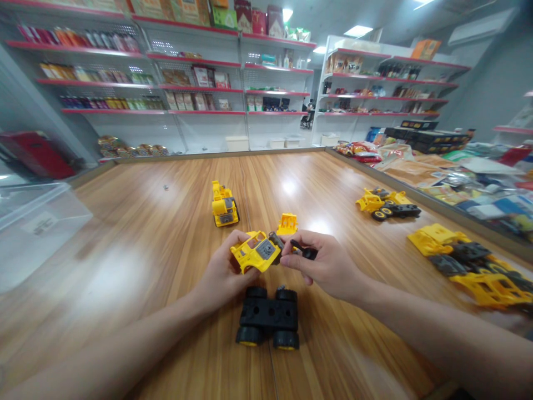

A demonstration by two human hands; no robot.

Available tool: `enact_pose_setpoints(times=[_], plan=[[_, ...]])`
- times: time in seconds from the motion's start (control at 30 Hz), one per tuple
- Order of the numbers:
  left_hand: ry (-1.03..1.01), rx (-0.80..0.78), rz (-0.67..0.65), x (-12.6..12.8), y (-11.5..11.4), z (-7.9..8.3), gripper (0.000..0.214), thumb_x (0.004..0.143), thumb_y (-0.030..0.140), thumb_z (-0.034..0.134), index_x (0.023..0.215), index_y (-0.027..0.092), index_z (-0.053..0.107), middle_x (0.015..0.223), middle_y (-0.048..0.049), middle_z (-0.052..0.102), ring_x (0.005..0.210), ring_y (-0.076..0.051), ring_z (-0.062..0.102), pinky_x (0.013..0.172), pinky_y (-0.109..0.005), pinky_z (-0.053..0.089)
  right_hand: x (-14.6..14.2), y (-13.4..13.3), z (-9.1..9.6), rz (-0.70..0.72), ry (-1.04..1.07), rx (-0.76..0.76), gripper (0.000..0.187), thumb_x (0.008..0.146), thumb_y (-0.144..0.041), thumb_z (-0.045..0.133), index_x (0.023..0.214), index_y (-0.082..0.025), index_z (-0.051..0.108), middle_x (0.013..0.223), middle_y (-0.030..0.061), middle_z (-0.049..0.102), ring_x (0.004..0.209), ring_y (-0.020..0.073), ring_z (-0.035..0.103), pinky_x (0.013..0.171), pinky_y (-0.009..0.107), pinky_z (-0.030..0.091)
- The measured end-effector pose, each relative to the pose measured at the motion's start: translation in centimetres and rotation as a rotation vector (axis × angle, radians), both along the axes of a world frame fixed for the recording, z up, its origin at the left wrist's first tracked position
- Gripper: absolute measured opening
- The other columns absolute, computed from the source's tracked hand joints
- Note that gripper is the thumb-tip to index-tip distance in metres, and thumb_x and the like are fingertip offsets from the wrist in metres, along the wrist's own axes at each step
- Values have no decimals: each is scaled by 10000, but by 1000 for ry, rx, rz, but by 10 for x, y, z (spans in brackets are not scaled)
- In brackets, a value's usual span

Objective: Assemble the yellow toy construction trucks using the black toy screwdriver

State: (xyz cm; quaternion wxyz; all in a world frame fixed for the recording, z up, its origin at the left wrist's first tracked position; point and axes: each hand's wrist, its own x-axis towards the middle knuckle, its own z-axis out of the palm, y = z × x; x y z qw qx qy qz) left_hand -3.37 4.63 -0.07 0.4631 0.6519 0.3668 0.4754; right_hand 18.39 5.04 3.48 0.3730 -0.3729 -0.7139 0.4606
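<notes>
My left hand [222,272] is closed around a yellow toy truck cab [255,251], held just above the wooden table [145,244]. My right hand [327,264] pinches a small black part [303,249] right beside the cab. Below both hands a black wheeled chassis [268,322] rests on the table. A small yellow bucket piece [287,224] lies just behind the cab. Farther back stands an assembled yellow toy truck [224,204].
Loose yellow and black toy parts [466,258] lie at the right, with another part-built truck [387,203] beyond them. A clear plastic bin [35,225] sits at the left edge. Packets cover a side table [458,172]. Store shelves [200,83] line the back.
</notes>
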Motion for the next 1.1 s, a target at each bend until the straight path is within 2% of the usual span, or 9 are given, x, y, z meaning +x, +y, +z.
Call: enact_pose_setpoints(times=[0.17,0.27,0.43,0.6,0.7,0.77,0.97,1.03,1.1], plan=[[57,-11,-63,0,-3,1,385,700,168,753,914,208,435,859,18,604,725,-113,606,648,-216,492,1,1,0,-80,-67,251,64,827,-249,701,841,-191,679,792,-9,707,713,109,650,674,216,510],[72,-1,-73,0,-5,2,404,669,150,767,892,207,434,823,31,582,698,-102,591,618,-196,480,1,3,-2,-102,-43,254,97,826,-232,695,911,-188,677,855,6,729,781,123,682,732,226,532],[25,-49,-3,0,-1,6,387,665,157,768,867,199,441,818,27,614,696,-113,615,600,-197,498,0,4,-6,-71,-59,217,157,871,-255,632,1005,-191,685,936,25,740,862,155,698,816,285,551],[-105,-162,68,2,3,5,414,679,246,798,955,187,495,947,-28,668,835,-178,664,700,-288,565,0,2,-6,10,-126,247,449,831,-263,686,1271,-224,605,1190,42,684,1083,212,644,975,367,495],[-193,-262,41,4,1,1,466,708,273,785,1071,191,505,1023,-58,680,882,-207,679,699,-316,583,0,1,-7,16,-170,249,651,726,-346,791,1326,-230,568,1152,46,697,1085,247,638,957,384,500],[-214,-290,9,6,-2,0,467,711,251,786,1084,196,511,1028,-56,684,880,-201,681,688,-299,584,-1,0,-7,4,-196,251,685,692,-392,810,1317,-230,579,1067,42,720,1031,253,652,899,373,521],[-281,-316,-47,6,-3,-3,488,700,220,799,1117,195,548,1002,-53,690,850,-185,680,729,-303,587,-3,-3,-4,-13,-153,228,560,760,-397,748,1264,-204,599,1001,36,715,878,191,662,769,289,524],[-355,-322,-115,6,-3,-4,506,715,279,788,1145,192,536,996,-67,685,851,-203,679,751,-357,590,-2,-2,-3,-41,-142,245,527,776,-374,729,1254,-196,597,1009,41,710,860,183,658,750,284,523],[-429,-324,-160,6,-2,-4,423,810,386,686,1139,179,521,981,-83,676,841,-211,675,754,-396,585,-1,0,-2,-71,-142,267,492,788,-348,709,1242,-193,599,1005,43,707,853,180,656,744,286,523]])
